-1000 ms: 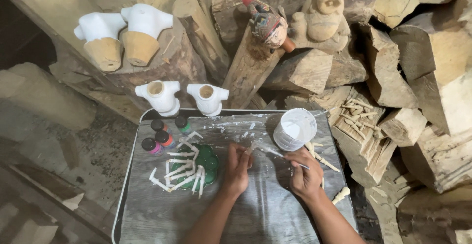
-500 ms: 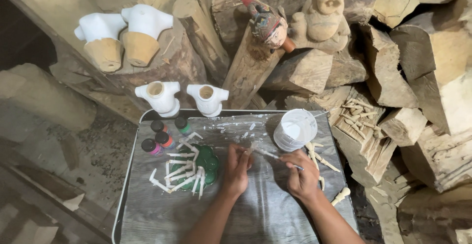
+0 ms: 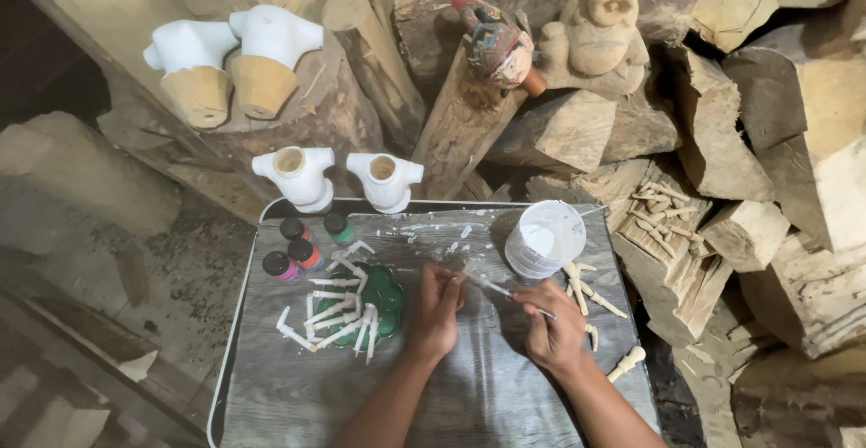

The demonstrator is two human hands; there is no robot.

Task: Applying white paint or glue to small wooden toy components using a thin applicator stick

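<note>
My left hand (image 3: 437, 311) is closed on a small white-painted stick piece near the middle of the grey tray (image 3: 271, 403). My right hand (image 3: 552, 329) grips a thin paintbrush (image 3: 494, 286) whose tip points left and meets that small piece. A white paint cup (image 3: 544, 239) stands just beyond my right hand. A heap of white-painted stick parts (image 3: 336, 308) lies on green lids to the left of my left hand.
Three small paint bottles (image 3: 295, 248) stand at the tray's far left. Two white torso pieces (image 3: 343, 177) sit beyond the tray, two more (image 3: 230, 60) on a log. Unpainted sticks (image 3: 586, 287) lie by the cup. Wood blocks, a carved figure (image 3: 597, 33) and a painted head (image 3: 493, 44) crowd the back and right.
My right hand has shifted slightly left and nearer with the brush; its tip now reaches the piece in my left hand. The left hand has barely moved.
</note>
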